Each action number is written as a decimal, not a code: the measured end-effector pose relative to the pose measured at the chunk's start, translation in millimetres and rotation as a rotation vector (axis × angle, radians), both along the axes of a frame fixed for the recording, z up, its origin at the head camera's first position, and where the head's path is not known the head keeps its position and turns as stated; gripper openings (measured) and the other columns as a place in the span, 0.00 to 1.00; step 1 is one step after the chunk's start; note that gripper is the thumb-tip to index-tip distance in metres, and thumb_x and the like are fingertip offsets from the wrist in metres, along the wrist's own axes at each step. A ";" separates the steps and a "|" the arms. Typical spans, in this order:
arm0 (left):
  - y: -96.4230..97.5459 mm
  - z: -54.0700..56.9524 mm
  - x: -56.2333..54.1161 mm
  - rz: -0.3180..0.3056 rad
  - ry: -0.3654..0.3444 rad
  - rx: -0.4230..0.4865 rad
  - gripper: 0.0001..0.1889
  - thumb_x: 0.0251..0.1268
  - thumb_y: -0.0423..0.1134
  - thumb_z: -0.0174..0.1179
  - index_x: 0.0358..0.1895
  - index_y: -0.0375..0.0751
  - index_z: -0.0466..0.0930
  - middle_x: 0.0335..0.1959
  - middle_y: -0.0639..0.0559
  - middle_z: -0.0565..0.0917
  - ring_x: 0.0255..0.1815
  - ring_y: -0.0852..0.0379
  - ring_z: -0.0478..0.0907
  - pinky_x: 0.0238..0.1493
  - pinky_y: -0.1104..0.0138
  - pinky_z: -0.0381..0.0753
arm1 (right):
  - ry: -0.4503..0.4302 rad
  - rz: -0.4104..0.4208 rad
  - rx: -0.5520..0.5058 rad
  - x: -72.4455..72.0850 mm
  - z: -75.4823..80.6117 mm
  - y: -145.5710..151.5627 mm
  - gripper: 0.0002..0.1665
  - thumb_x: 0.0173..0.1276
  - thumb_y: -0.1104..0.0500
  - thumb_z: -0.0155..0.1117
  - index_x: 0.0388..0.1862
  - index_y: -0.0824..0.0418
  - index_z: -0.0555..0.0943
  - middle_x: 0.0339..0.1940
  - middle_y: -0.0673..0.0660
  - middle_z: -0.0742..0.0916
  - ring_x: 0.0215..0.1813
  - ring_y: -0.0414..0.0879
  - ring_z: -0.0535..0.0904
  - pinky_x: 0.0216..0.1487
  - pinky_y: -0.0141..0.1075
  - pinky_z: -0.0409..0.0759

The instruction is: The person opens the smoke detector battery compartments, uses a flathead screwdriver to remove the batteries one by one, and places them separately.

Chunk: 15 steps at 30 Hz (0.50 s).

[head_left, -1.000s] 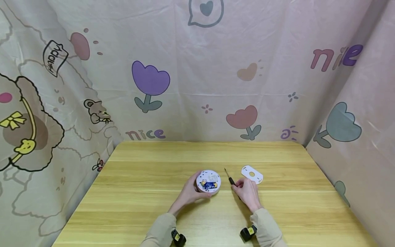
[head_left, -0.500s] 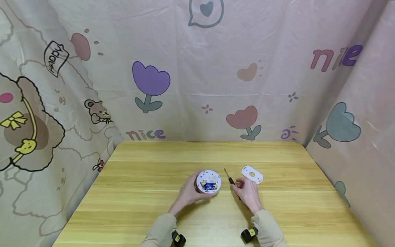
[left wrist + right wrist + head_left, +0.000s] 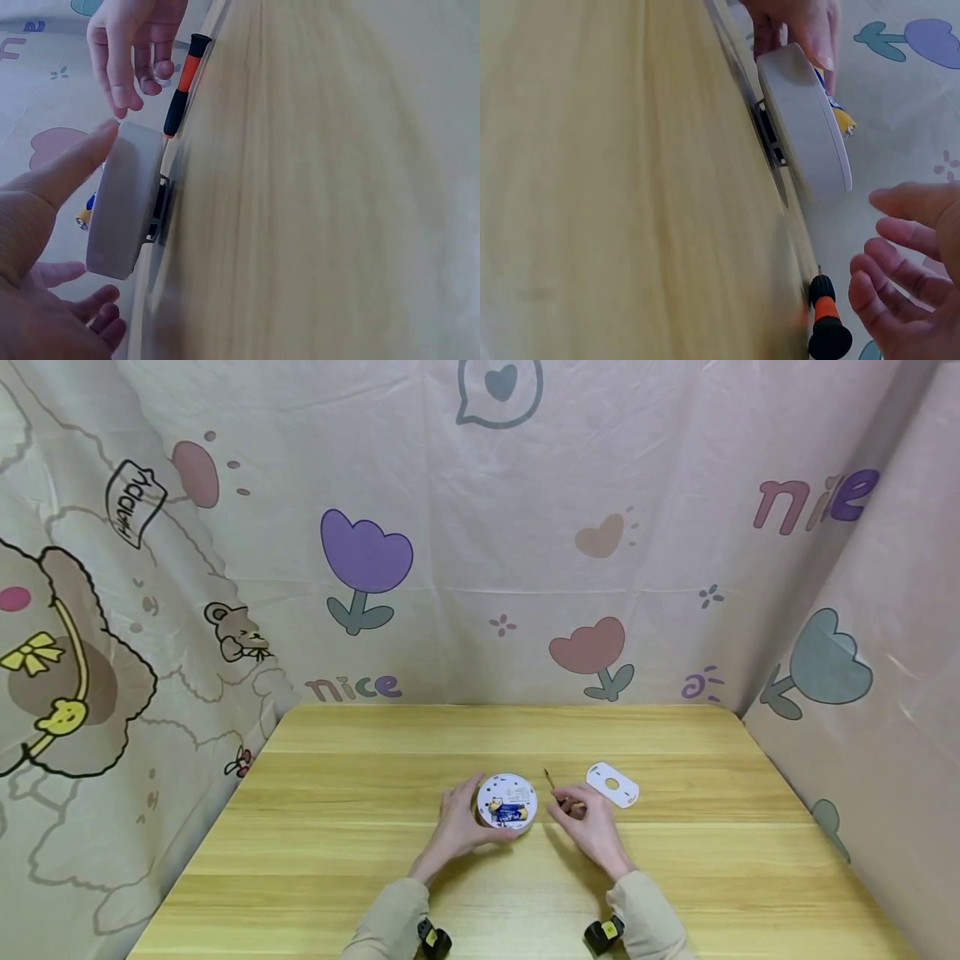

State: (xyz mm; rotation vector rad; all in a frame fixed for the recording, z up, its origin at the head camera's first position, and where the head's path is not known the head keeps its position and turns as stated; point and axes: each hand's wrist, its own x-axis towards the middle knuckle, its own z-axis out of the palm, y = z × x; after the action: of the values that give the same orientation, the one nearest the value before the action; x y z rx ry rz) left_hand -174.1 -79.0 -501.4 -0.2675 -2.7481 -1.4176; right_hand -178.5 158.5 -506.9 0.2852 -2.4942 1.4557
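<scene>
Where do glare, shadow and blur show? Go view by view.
Head: pale sheen on the table, soft shadow under the left hand. Left wrist: pale glare toward the right edge, dim shadow beside the round white device. Right wrist: blurred orange smear on the table beside the screwdriver.

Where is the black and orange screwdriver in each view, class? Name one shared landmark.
Head: screwdriver below and right of centre, partly behind the right hand.
Left wrist: near the top, left of centre.
Right wrist: bottom, right of centre.
Shared landmark: round white plastic device.
</scene>
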 end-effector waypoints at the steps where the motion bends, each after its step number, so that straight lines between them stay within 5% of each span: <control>1: 0.0 -0.6 -0.5 -0.008 -0.010 0.019 0.60 0.34 0.49 0.85 0.76 0.39 0.61 0.71 0.35 0.70 0.69 0.37 0.63 0.68 0.32 0.68 | -0.012 0.012 -0.026 0.5 0.6 -1.2 0.13 0.58 0.68 0.75 0.44 0.67 0.87 0.39 0.58 0.88 0.35 0.36 0.81 0.37 0.26 0.85; 7: -0.8 -2.9 -4.2 -0.087 -0.035 0.094 0.60 0.39 0.46 0.83 0.78 0.37 0.57 0.73 0.33 0.67 0.72 0.32 0.62 0.70 0.30 0.64 | -0.108 0.089 -0.127 2.7 3.3 -6.5 0.16 0.60 0.66 0.74 0.48 0.68 0.86 0.41 0.62 0.88 0.36 0.40 0.83 0.42 0.26 0.87; 15: 0.3 -5.8 -10.4 -0.169 -0.053 0.126 0.61 0.41 0.44 0.82 0.79 0.33 0.52 0.76 0.30 0.63 0.75 0.29 0.62 0.73 0.31 0.61 | -0.144 0.234 -0.074 2.3 -0.1 -9.0 0.17 0.64 0.60 0.72 0.51 0.64 0.84 0.42 0.62 0.85 0.36 0.40 0.82 0.40 0.27 0.86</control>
State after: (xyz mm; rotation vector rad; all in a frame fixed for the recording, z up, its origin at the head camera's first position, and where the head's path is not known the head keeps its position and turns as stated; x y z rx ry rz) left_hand -184.5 -78.7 -507.1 -0.4736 -2.7189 -1.6530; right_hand -176.2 149.5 -507.0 0.4894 -2.5828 1.7102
